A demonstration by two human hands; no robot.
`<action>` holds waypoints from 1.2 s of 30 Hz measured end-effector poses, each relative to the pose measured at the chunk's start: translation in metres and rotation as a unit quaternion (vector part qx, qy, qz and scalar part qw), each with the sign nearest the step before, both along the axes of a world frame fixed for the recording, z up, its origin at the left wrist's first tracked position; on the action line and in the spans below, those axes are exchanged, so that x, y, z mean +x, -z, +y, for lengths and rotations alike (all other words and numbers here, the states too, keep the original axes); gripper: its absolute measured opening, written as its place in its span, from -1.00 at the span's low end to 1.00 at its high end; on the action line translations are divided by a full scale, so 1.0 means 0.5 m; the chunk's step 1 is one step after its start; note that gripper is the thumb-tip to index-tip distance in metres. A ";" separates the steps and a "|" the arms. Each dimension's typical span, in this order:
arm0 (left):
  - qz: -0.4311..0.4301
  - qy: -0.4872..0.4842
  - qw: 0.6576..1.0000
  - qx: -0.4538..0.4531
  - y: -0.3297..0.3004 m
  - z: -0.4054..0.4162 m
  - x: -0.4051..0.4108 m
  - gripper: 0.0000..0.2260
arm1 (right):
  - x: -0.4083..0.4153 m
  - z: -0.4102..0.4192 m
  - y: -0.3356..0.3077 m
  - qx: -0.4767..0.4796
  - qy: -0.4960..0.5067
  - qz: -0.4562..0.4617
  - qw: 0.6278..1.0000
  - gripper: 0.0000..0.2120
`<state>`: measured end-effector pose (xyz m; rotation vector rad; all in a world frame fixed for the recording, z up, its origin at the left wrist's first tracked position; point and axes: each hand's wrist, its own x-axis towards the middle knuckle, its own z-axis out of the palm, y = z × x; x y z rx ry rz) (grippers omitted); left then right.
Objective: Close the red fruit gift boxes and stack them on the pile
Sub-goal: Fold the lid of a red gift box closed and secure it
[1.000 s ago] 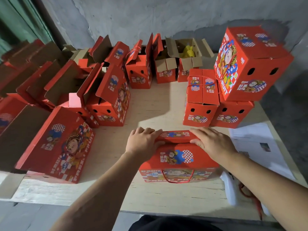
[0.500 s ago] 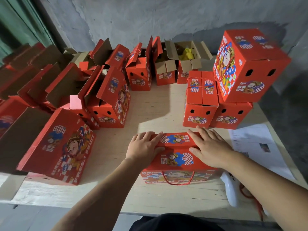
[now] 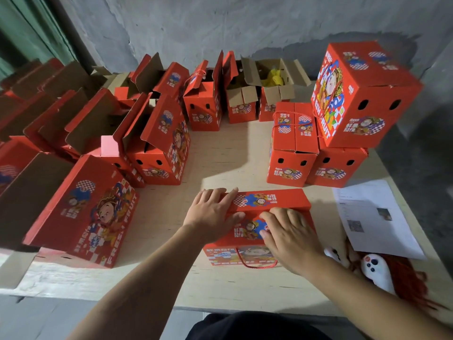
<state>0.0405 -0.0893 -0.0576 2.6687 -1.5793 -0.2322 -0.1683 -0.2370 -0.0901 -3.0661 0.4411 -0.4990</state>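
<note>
I am pressing both hands flat on the red gift box (image 3: pixel 267 217) at the near middle of the table (image 3: pixel 220 163). My left hand (image 3: pixel 213 213), fingers straight and spread, is covering the box's left end, where the far top flap (image 3: pixel 272 201) meets the edge. My right hand (image 3: pixel 290 238), fingers also extended, is bearing down on the near top flap (image 3: pixel 255 225), fingertips close to the seam between the two flaps. Neither hand is gripping anything.

The box is lying directly beneath both hands, its long axis running left to right across my view, its red cord handle (image 3: pixel 257 262) hanging down the near face. The flaps appear down, though I cannot confirm they are locked.

The pile (image 3: pixel 343 114) is standing beyond the box and to its right: two closed boxes on the table, a third box (image 3: pixel 365 94) tilted on top. In my judgement the right hand is nearer to it, so the lift would travel forward and rightward.

Left of the box, open gift boxes (image 3: pixel 157 143) are waiting with flaps raised. To its right, a printed paper sheet (image 3: pixel 372 217) is lying flat.
</note>
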 end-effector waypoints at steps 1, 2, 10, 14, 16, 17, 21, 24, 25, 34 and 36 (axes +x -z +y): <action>-0.002 0.010 1.000 0.002 0.002 0.001 -0.001 -0.22 | -0.002 0.002 -0.001 0.007 -0.002 0.003 1.000 -0.63; -0.005 0.019 1.000 0.006 0.003 0.003 -0.002 -0.23 | -0.003 0.004 -0.004 0.014 -0.002 0.004 1.000 -0.62; -0.012 0.030 0.999 0.038 -0.008 -0.002 0.005 -0.40 | -0.011 -0.011 -0.032 0.092 0.026 -0.045 0.994 -0.70; -0.036 0.052 0.998 0.031 -0.027 -0.010 0.027 -0.43 | -0.032 0.008 -0.024 0.088 0.043 0.013 0.995 -0.52; -0.037 0.059 0.997 0.035 -0.033 -0.014 0.039 -0.43 | -0.030 0.011 -0.025 0.096 0.056 0.038 0.993 -0.48; -0.038 0.059 0.997 0.040 -0.030 -0.015 0.038 -0.42 | -0.028 0.011 -0.027 0.090 0.059 0.047 0.993 -0.48; -0.019 0.024 0.999 0.026 -0.007 -0.004 0.015 -0.38 | -0.026 0.017 -0.026 0.069 0.061 0.045 0.995 -0.52; -0.001 0.015 1.000 0.016 -0.007 -0.003 0.013 -0.35 | -0.023 0.016 -0.025 0.067 0.063 0.043 0.995 -0.53; 0.000 0.016 1.000 0.015 -0.007 -0.003 0.013 -0.35 | -0.023 0.017 -0.023 0.066 0.064 0.042 0.995 -0.53; -0.115 0.089 0.989 0.013 -0.049 -0.029 0.065 -0.40 | -0.003 0.037 -0.032 0.130 0.083 0.033 0.987 -0.48; -0.143 0.066 0.987 -0.026 -0.065 -0.041 0.083 -0.49 | 0.011 0.053 -0.036 0.139 0.085 0.049 0.985 -0.42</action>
